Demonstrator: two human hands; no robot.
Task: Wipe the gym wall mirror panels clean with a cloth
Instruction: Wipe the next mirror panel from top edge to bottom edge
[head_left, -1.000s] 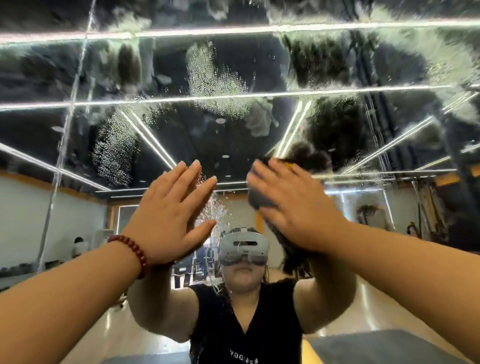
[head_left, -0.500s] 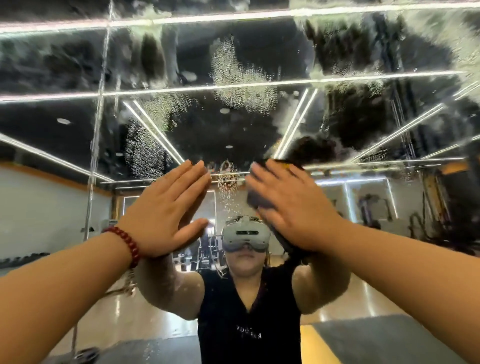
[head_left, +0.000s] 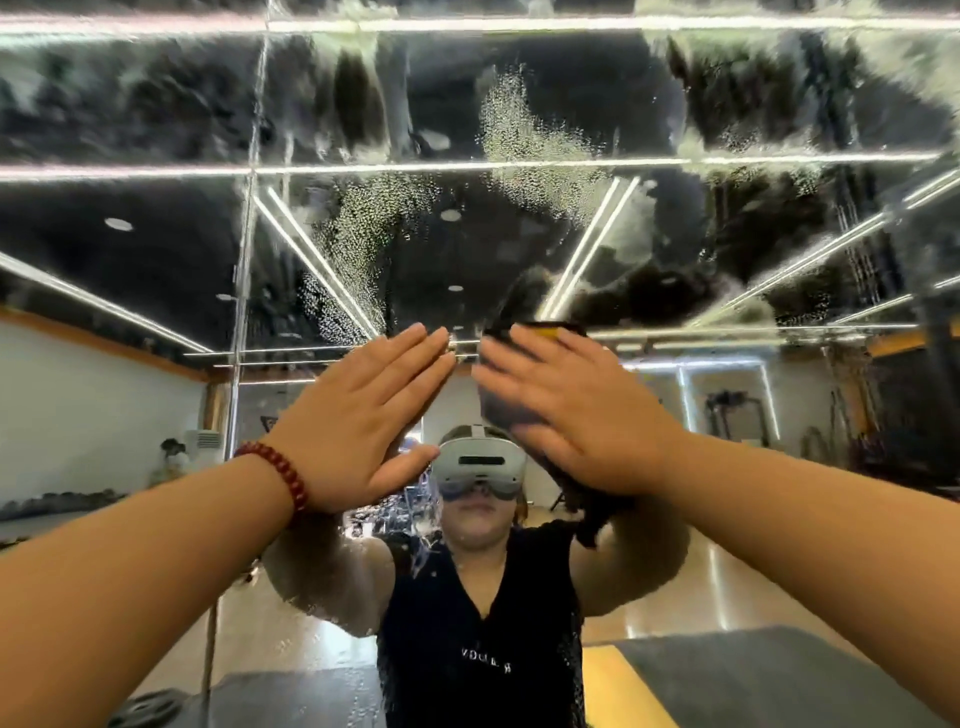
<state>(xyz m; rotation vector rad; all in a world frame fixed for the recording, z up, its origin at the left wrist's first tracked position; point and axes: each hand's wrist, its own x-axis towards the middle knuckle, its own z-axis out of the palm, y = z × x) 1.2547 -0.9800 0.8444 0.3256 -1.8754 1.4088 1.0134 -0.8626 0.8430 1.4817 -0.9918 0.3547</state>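
Note:
The wall mirror (head_left: 467, 234) fills the view, streaked with foam and patches of water droplets. My right hand (head_left: 576, 410) lies flat with straight fingers on a dark cloth (head_left: 498, 410) with a yellow top edge, pressing it against the glass at centre. My left hand (head_left: 363, 415) is flat on the mirror just left of it, fingers straight, a red bead bracelet (head_left: 278, 470) on the wrist. The fingertips of both hands nearly meet. Most of the cloth is hidden under my right hand; a dark end hangs below the wrist.
A vertical seam (head_left: 244, 312) between mirror panels runs down the left side. The glass reflects a person in a black top with a headset, gym machines at right, a white wall at left and a dark floor mat.
The seam and droplet patches have shifted to the right in the view. Both hands stay flat on the glass, their fingertips now closer together, the cloth still under the right hand.

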